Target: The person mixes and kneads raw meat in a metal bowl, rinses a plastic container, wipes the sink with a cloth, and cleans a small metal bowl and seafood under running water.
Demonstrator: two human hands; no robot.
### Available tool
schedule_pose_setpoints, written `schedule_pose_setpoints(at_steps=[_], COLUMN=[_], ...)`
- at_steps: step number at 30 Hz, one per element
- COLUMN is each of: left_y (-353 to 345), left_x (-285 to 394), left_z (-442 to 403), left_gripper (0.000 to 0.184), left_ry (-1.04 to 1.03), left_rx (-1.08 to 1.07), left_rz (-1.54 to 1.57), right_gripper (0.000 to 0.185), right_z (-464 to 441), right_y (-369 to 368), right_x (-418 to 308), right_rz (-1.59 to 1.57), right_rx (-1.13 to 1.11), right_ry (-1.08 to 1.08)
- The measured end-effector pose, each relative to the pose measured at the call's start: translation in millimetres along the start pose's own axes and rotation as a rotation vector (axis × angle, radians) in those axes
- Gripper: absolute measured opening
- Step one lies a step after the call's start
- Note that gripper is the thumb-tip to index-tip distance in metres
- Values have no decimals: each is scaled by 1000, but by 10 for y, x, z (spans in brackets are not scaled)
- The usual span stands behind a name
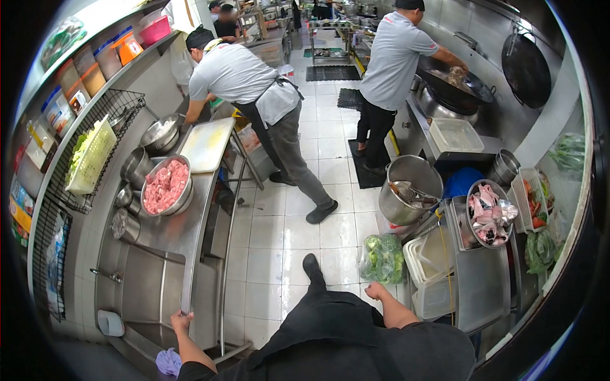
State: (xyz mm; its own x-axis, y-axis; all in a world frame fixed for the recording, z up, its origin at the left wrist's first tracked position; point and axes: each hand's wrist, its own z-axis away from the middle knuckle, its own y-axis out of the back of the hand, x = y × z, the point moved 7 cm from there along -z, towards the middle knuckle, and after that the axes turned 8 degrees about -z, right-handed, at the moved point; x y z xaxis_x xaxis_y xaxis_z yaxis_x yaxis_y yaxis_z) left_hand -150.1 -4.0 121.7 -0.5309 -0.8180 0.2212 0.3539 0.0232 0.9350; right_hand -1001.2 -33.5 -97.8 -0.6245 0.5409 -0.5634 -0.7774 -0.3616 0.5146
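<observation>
At the lower left, my left hand is closed at the near end of the metal sink's front rim, thumb on top. My right hand hangs over the floor with its fingers curled and nothing visible in them. It is nearest to a clear plastic bag of green vegetables, without touching it. A bowl of raw pink meat sits on the steel counter beyond the sink.
One person bends over the left counter near a white cutting board. Another person works at a wok. A large steel pot, stacked plastic containers and a bowl of fish pieces stand at the right.
</observation>
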Motion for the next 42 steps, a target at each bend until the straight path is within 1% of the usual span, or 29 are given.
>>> schedule_pose_setpoints(at_steps=[2,3,5,8,12,14,17,21,23,25,27,30,32,33,35,39,42], left_y=[4,-37,-69,-41,-23,-41,-47,-23,-63,-80,-69,-92,-235,-155,-149,-105,-55], left_x=[55,3,-36,-25,5,-23,-7,-8,-34,-53,-59,-93,-264,-200,-140,-105,-43], left_z=[18,-26,-76,-63,-29,-36,-37,-13,-40,-64,-58,-92,-389,-303,-197,-125,-58], left_gripper=[78,78,77,77,79,81,82,81,80,80,79,79,43,43,79,78,77], left_ry=[-67,-64,-56,-45,-55,-3,3,3,24,19,13,19,-121,-118,-7,27,10], left_rx=[-9,-10,-7,-25,-18,-22,-22,-9,-73,-49,-26,-22,106,106,-104,-102,-76], left_rz=[-38,-36,69,-19,-19,43,31,19,45,47,49,18,-39,-39,-66,-73,-64], right_gripper=[34,34,35,36,37,37,37,36,36,35,40,40,41,41,41,41,40], right_z=[22,23,23,7,-27,-30,-7,43,57,65,169,172,159,149,125,146,155], right_y=[-5,3,2,-9,-30,-25,-14,8,8,14,55,58,49,39,41,81,92], right_x=[-12,-8,-12,-3,2,-2,-27,-52,-68,-81,-148,-174,-170,-158,-146,-202,-205], right_rz=[-8,-17,-20,-15,14,21,21,-5,-6,-6,-3,21,18,14,16,18,-20], right_rx=[2,5,3,-5,-21,-22,-22,-12,-10,-7,-51,-71,-77,-81,-73,-72,-56], right_ry=[-15,-31,-35,-38,-25,-24,-24,-48,-41,-35,-123,-121,-119,-118,-109,-106,-125])
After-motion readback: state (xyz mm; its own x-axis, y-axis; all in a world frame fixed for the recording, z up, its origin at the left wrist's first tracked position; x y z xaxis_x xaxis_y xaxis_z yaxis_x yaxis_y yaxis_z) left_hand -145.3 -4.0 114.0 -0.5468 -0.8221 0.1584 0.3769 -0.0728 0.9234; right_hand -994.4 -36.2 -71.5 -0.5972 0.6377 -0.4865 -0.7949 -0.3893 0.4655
